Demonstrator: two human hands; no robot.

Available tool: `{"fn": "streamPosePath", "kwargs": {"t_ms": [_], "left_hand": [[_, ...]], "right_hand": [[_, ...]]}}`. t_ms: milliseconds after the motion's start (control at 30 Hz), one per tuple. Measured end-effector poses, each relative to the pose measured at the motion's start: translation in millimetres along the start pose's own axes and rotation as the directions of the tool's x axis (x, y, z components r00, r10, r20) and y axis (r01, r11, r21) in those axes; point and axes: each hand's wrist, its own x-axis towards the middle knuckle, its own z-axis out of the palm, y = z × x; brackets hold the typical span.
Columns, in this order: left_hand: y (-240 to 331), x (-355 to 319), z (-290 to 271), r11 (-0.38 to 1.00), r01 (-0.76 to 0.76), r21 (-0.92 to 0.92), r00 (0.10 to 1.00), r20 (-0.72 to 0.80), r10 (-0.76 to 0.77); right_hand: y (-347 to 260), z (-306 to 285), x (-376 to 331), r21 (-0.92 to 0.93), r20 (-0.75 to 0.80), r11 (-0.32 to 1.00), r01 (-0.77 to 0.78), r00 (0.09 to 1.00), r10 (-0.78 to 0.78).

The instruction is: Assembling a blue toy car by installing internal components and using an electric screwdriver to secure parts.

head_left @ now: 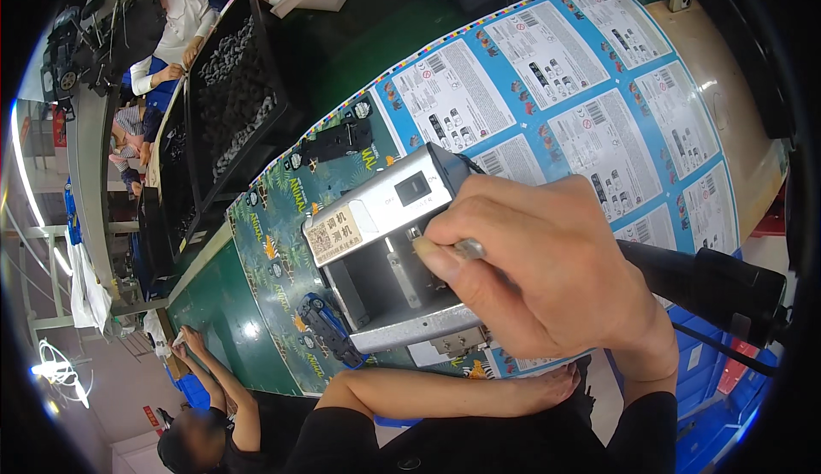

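A grey metal machine with a black rocker switch, a sticker and an open recess sits on the printed sheets in front of me. Over its right side, my right hand is closed, thumb and fingers pinching a small silver metal cylinder. My left forearm crosses below the machine, and my left hand rests near the table's front edge, its fingers mostly hidden. Beside the machine's left end lies a blue and black toy car. A black toy car part lies behind the machine.
Printed sheets cover much of the green table. Black bins of small dark parts stand at the far left. A black device with a cable is at right, near blue crates. Other people work at left.
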Motion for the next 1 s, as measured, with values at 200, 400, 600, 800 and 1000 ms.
{"fn": "streamPosePath", "kwargs": {"t_ms": [200, 400, 600, 800, 1000], "left_hand": [[9, -4, 10, 1.000, 0.001, 0.002, 1.000, -0.003, -0.001], [14, -11, 15, 1.000, -0.008, -0.001, 1.000, -0.004, 0.008], [22, -15, 24, 1.000, -0.024, 0.001, 1.000, 0.004, 0.024], [39, -9, 41, 0.999, -0.048, -0.002, 0.999, 0.007, 0.048], [46, -13, 49, 0.999, -0.036, 0.015, 0.999, 0.010, 0.036]], "right_hand": [[-3, 0, 1, 0.044, 0.020, 0.999, -0.017, 1.000, 0.016], [3, 8, -3, 0.044, -0.061, 0.999, 0.012, 0.998, -0.009], [5, 9, -6, 0.040, -0.163, 0.997, 0.063, 0.985, -0.056], [6, 0, -6, 0.038, -0.179, 0.999, 0.029, 0.984, -0.022], [5, -5, -8, 0.053, -0.264, 0.996, 0.075, 0.963, -0.058]]}}
